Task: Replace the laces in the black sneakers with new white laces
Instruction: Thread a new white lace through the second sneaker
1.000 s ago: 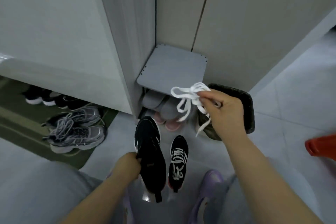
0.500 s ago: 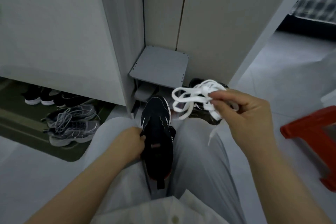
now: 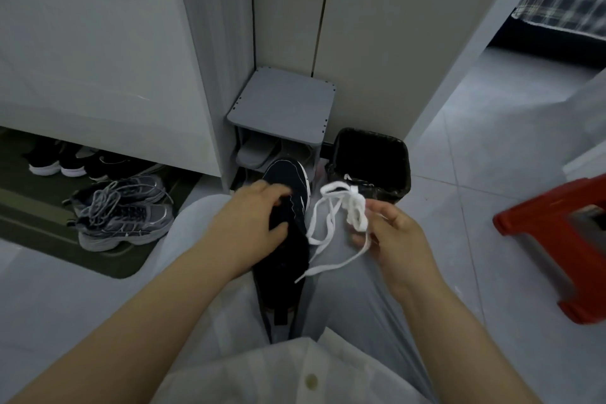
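A black sneaker [image 3: 290,249] with thin white lines lies lengthwise between my thighs, toe pointing away from me. My left hand [image 3: 252,223] grips its upper part near the tongue, fingers curled over the top. My right hand [image 3: 390,233] pinches a bundle of white laces [image 3: 347,210] just right of the sneaker; loops stick up and loose ends hang down across my right thigh. The second black sneaker is out of sight.
A small grey shoe rack [image 3: 282,105] stands against the wall ahead, with a black bin [image 3: 370,161] to its right. Grey sneakers [image 3: 121,210] and dark shoes [image 3: 55,161] sit on a green mat at left. A red stool [image 3: 557,246] stands at right.
The sneaker has come onto my lap and my left hand has shifted up onto its top. My right hand with the laces has dropped closer to the shoe.
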Demonstrator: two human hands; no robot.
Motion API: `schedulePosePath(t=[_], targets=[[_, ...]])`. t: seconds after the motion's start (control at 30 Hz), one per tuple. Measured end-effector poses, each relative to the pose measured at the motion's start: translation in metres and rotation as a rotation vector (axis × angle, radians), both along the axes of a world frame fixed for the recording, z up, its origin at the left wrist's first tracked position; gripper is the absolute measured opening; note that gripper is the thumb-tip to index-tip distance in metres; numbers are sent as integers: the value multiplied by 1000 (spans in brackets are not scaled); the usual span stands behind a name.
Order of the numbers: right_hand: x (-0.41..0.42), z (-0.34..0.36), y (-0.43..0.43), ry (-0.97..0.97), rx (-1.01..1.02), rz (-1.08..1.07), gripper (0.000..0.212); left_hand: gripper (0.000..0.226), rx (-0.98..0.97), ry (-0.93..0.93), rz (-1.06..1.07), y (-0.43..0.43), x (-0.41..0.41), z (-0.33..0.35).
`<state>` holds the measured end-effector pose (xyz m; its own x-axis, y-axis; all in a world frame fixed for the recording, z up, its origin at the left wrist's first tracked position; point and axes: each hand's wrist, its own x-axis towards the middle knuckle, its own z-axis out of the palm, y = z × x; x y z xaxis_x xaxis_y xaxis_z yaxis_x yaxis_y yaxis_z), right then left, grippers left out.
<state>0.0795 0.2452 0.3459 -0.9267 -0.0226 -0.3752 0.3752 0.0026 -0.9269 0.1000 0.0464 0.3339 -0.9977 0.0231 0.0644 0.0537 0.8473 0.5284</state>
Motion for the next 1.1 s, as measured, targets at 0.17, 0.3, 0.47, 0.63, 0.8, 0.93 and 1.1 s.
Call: schedulePosePath(t=[0.17,0.3,0.47,0.63,0.8,0.93,1.1], targets=[[3,1,7,49,191,119,23,49,127,-122,-261,33,-9,0],[9,0,18,189,385,271,35,31,-12,-7,-188,44,-14,-10],[25,-4,33,297,613,532,55,23,503,32,26,16,-27,1],[30,-21,22,798,932,620,53,27,692,-85,30,-20,-41,15],[25,-37,6,787,928,685,27,33,550,-154,-51,-43,-39,13],[11,-33,-5,905,937,569,28,46,524,-217,-118,-61,-38,9],[-7,-21,-38,968,849,580,33,46,568,-271,-144,-62,-37,14]])
